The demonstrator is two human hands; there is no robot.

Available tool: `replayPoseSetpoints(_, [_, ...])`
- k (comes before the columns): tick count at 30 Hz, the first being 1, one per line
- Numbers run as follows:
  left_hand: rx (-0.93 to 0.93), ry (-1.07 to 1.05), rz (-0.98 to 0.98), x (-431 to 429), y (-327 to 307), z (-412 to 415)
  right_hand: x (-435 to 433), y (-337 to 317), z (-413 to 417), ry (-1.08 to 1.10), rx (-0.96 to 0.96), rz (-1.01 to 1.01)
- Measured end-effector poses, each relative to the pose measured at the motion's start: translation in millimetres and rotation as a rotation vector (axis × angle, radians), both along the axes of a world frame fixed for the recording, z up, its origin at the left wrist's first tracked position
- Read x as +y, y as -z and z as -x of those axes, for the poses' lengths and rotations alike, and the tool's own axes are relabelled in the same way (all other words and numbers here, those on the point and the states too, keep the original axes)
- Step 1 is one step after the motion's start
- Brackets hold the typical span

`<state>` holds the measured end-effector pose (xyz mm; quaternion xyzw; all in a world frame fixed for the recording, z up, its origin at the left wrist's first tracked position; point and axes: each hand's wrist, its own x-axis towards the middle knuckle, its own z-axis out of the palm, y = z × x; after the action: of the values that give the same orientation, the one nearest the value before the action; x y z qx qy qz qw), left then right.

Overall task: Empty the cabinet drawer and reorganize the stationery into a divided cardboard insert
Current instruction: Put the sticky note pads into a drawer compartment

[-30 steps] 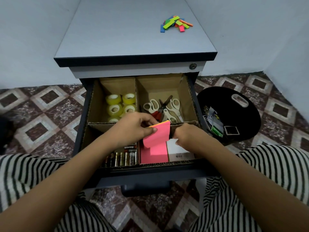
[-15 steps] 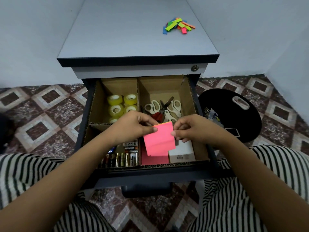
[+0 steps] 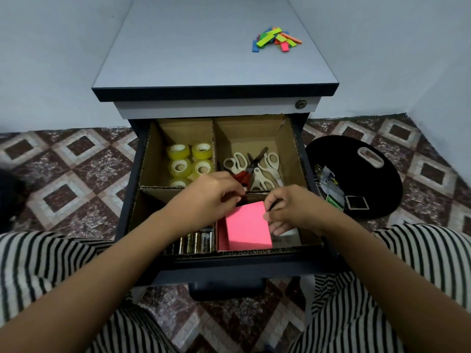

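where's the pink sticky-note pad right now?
Head view: the pink sticky-note pad is in the near-right compartment of the cardboard insert, just right of the batteries, the right hand gripping its far-right corner.

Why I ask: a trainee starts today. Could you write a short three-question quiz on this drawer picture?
1. True or false: the scissors lie in the back right compartment of the cardboard insert.
2. Where are the tape rolls? A back left; B front left; C front right.
3. What does the right hand grip?
Key: 1 true; 2 A; 3 the pink notepad.
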<state>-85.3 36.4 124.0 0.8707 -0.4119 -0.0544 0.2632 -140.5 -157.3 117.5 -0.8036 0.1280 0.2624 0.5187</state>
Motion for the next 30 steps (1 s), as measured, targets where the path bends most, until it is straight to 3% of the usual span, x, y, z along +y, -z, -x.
replayPoseSetpoints(5, [-0.100, -0.021, 0.006, 4, 5, -3, 9, 11, 0, 0.035, 0.035, 0.031])
replayPoseSetpoints(10, [-0.084, -0.048, -0.008, 5, 6, -6, 20, 28, -3, 0.088, 0.096, 0.017])
replayPoseSetpoints(18, [-0.039, -0.071, -0.023, 5, 8, -7, 23, 41, -6, 0.089, 0.056, 0.169])
replayPoseSetpoints(25, [-0.044, -0.069, -0.013, 6, 10, -7, 17, 30, -3, 0.122, 0.104, 0.051])
replayPoseSetpoints(30, [-0.026, -0.066, -0.022, 7, 10, -8, 5, 28, -3, 0.125, 0.070, 0.237])
